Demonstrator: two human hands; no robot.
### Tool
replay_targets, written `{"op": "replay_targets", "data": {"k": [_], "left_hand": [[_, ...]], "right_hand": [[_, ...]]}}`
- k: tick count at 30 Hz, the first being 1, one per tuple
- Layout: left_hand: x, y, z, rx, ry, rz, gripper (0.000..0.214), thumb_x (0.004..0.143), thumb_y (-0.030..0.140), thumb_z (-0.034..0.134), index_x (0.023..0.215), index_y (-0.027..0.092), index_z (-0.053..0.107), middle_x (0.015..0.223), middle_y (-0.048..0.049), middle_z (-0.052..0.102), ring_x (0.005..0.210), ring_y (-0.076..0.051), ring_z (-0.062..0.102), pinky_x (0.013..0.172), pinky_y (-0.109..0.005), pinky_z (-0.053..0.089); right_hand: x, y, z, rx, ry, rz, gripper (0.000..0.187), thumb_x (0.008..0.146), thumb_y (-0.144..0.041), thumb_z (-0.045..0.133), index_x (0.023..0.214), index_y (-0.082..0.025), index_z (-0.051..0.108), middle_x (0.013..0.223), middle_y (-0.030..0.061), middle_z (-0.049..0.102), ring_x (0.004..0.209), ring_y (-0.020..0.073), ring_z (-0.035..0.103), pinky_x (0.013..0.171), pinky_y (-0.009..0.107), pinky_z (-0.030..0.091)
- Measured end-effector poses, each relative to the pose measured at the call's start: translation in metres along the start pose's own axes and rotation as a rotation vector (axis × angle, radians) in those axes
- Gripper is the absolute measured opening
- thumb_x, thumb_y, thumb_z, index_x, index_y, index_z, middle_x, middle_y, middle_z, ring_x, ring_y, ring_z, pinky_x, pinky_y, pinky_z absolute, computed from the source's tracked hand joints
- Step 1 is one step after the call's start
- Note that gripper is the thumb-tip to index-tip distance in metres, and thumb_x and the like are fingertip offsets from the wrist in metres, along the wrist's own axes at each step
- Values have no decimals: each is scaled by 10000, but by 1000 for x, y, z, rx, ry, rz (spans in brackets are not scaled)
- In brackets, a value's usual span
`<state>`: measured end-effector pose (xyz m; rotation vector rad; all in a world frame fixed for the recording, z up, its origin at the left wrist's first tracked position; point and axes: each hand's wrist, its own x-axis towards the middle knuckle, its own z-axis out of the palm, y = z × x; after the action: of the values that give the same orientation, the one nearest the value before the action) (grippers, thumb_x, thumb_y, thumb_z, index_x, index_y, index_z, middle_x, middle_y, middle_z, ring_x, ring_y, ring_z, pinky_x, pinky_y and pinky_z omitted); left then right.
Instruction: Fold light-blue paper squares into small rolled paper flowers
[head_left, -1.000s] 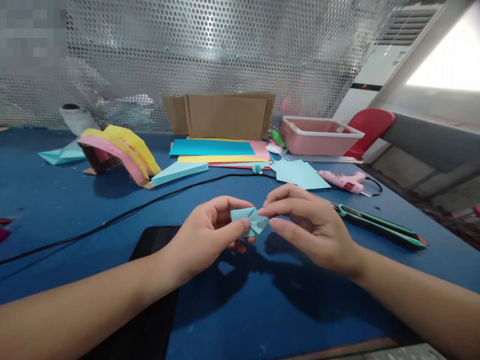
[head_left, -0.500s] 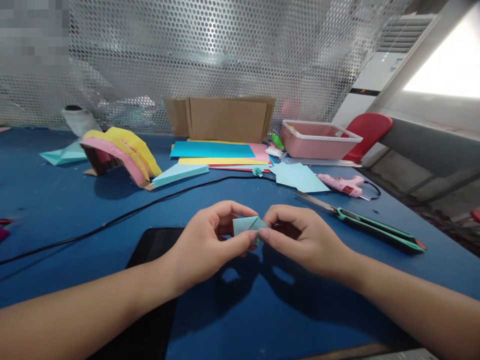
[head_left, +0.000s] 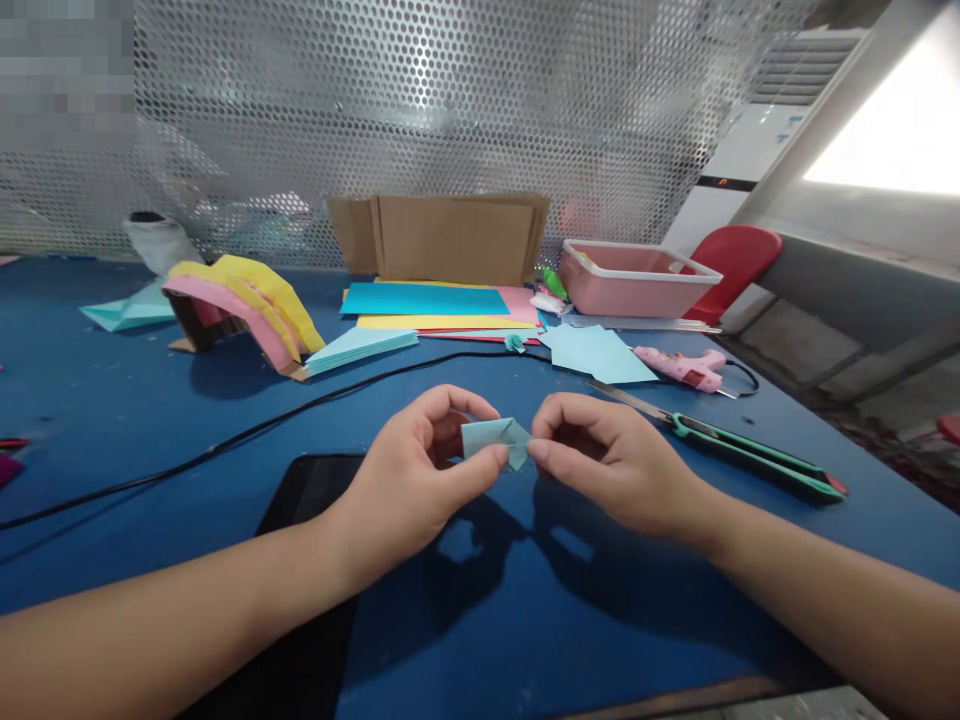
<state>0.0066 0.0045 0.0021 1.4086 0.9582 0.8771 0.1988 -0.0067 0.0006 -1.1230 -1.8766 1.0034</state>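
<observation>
A small folded piece of light blue paper (head_left: 493, 438) hangs just above the blue table (head_left: 112, 400), held between both hands. My left hand (head_left: 416, 480) pinches its left side with thumb and fingers curled. My right hand (head_left: 611, 460) pinches its right corner, fingers closed. A dark phone (head_left: 300, 480) lies flat under my left wrist.
Green-handled scissors (head_left: 750, 458) lie to the right, a pink glue gun (head_left: 679, 365) and light blue sheets (head_left: 596, 352) behind them. A black cable (head_left: 247, 430) crosses the table. Coloured paper sheets (head_left: 427, 305), a cardboard box (head_left: 450, 235), a pink tray (head_left: 634, 277) and a pink-yellow paper arch (head_left: 240, 300) stand further back.
Both hands stayed pinched on the paper. The fold has been pressed smaller, and the hands have shifted slightly upward again after dipping.
</observation>
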Motion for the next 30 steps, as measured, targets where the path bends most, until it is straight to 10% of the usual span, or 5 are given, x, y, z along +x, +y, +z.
{"op": "replay_targets", "data": {"k": [9, 14, 30], "left_hand": [[0, -6, -7, 78, -21, -85, 104, 790, 249, 648, 842, 181, 589, 686, 46, 595, 640, -98, 566, 622, -222, 448], [0, -12, -4, 117, -207, -109, 185, 776, 273, 642, 920, 157, 627, 686, 30, 551, 600, -102, 485, 544, -230, 372], [4, -10, -4, -40, -148, -144, 282, 808, 251, 664, 1084, 212, 618, 663, 72, 496, 662, -90, 564, 689, -242, 517]], "right_hand": [[-1, 10, 2, -84, 205, -186, 28, 872, -175, 552, 894, -188, 562, 776, 3, 568, 672, 119, 550, 635, 244, 489], [-2, 12, 3, -292, -9, -498, 387, 825, -120, 625, 1205, -183, 587, 1113, 111, 574, 997, 188, 592, 882, 328, 515], [3, 18, -5, -274, 117, -578, 209, 892, -141, 597, 1066, -205, 692, 1010, 88, 631, 957, 180, 626, 858, 313, 530]]}}
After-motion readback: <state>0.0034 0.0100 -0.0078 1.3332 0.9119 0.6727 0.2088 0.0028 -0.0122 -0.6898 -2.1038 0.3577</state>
